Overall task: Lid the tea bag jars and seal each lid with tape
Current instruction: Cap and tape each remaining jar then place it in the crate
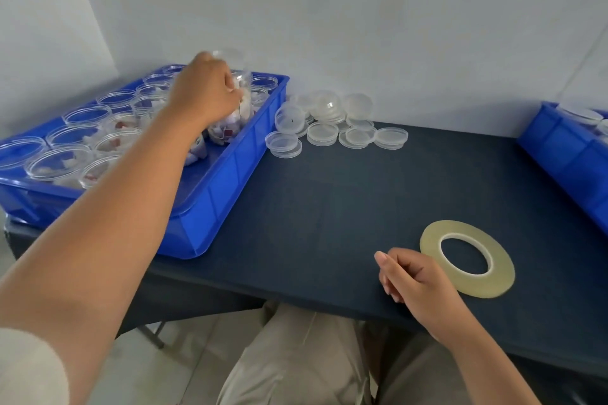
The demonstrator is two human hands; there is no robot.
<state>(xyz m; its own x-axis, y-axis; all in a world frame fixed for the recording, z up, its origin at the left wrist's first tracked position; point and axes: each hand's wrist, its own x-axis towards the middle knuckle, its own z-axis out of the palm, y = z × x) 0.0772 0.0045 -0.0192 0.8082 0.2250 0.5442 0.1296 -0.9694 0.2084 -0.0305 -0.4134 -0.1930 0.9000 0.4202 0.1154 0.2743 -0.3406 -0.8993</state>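
No text, label, brand, number or sign can be read anywhere. The tea bag wrappers (pixel 227 133) inside the clear jars (pixel 86 115), in the blue crate (pixel 223 194) at ten o'clock on the counter (pixel 329 207), show small red patches. These are too small and blurred to tell whether they carry any print.

Clear jars (pixel 87 115) stand unlidded; lids (pixel 324 115) heaped; tape (pixel 460 227) flat.
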